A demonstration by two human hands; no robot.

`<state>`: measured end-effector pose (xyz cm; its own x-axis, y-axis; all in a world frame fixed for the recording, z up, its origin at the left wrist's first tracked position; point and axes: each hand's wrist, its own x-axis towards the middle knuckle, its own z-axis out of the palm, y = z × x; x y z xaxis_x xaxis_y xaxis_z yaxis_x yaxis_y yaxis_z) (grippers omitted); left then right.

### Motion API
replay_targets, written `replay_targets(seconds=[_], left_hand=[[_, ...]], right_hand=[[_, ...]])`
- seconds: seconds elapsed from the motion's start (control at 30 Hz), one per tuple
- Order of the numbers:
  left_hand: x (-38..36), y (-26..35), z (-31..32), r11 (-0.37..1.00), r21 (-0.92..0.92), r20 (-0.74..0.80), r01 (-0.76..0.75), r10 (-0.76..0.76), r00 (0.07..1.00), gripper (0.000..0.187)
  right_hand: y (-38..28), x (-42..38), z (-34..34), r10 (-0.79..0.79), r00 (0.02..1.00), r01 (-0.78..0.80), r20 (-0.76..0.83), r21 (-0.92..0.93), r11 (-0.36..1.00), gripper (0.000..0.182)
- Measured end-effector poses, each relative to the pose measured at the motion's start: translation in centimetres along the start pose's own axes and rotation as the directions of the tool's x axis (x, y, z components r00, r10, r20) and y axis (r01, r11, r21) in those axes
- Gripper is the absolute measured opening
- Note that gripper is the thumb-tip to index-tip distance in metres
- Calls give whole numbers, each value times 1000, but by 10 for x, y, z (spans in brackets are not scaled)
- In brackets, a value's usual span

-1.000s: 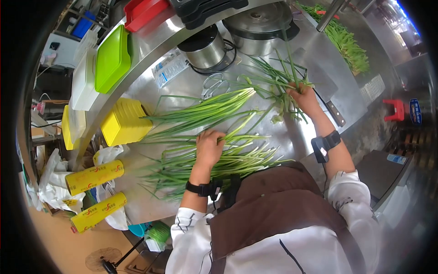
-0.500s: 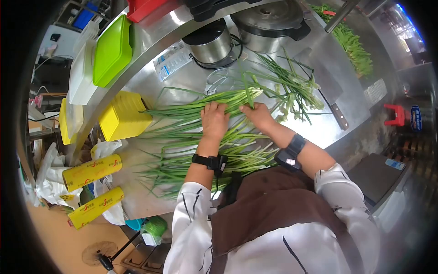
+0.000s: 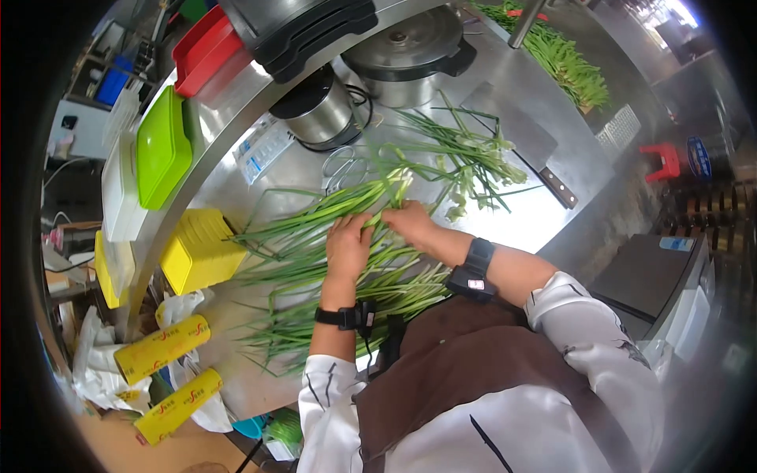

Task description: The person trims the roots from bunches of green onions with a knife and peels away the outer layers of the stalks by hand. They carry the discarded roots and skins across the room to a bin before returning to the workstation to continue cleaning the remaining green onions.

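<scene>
Bright daylight; glare on steel counter; strong fisheye warp, dark vignette corners, blurred edges.

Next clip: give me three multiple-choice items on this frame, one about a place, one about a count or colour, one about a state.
1. Where does the cleaver lie?
A. beyond the scallions, toward the person's right
B. inside the yellow tub
C. on the floor

2. How many yellow film rolls lie at lower left?
A. one
B. two
C. four

3. What are the hands doing?
A. hanging free
B. both resting on the scallions
C. gripping the scissors

Answers: 1 A, flat on the steel counter past the trimmed pile. 2 B, two lie side by side. 3 B, left hand and right hand sit together on the scallions.
</scene>
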<state>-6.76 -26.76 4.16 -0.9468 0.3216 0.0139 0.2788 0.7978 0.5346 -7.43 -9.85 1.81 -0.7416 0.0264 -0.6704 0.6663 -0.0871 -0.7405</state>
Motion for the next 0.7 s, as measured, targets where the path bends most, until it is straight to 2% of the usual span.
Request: replay_targets(seconds=[0.13, 0.27, 0.3, 0.33, 0.37, 0.4, 0.43, 0.5, 0.53, 0.57, 0.67, 0.7], left_hand=[[-4, -1, 2, 991, 107, -57, -79, 85, 995, 18], [-10, 2, 4, 989, 143, -90, -47, 60, 994, 16], [-12, 1, 4, 987, 156, -101, -31, 47, 994, 17], [-14, -1, 4, 985, 170, -114, -12, 31, 993, 17], [-17, -2, 3, 986, 165, -119, -12, 32, 992, 17], [-19, -2, 2, 987, 161, -124, -12, 32, 992, 17], [-21, -2, 1, 988, 156, -130, -11, 31, 991, 17], [-22, -2, 0, 990, 139, -123, 14, 4, 992, 17], [-23, -1, 1, 991, 129, -120, 23, -7, 993, 17], [-23, -1, 3, 993, 118, -131, 23, -8, 991, 17], [-25, -2, 11, 994, 109, -176, -23, 42, 984, 14], [-29, -7, 11, 994, 110, -160, 22, -5, 987, 14]], right_hand=[[15, 3, -4, -138, 989, 139, 49, -30, 990, 28], [26, 1, -18, -262, 965, 263, 23, -149, 953, 27], [33, 8, -30, -499, 863, 483, 75, -411, 773, 26], [42, 21, -47, -679, 707, 629, 197, -615, 476, 24], [34, 20, -54, -772, 517, 680, 369, -725, 108, 23], [29, 16, -59, -583, 811, 526, 45, -491, 694, 19], [8, 2, -62, -157, 981, 153, -114, -49, 987, 15], [-3, -1, -82, -306, 942, 298, -139, -76, 952, 14], [-31, -18, -88, -92, 987, 105, -131, 99, 989, 14], [-29, -11, -96, -186, 978, 196, -90, 123, 973, 17], [-36, -12, -112, -326, 938, 330, -121, 12, 944, 16], [-23, 9, -134, -550, 819, 519, -162, -199, 831, 16]])
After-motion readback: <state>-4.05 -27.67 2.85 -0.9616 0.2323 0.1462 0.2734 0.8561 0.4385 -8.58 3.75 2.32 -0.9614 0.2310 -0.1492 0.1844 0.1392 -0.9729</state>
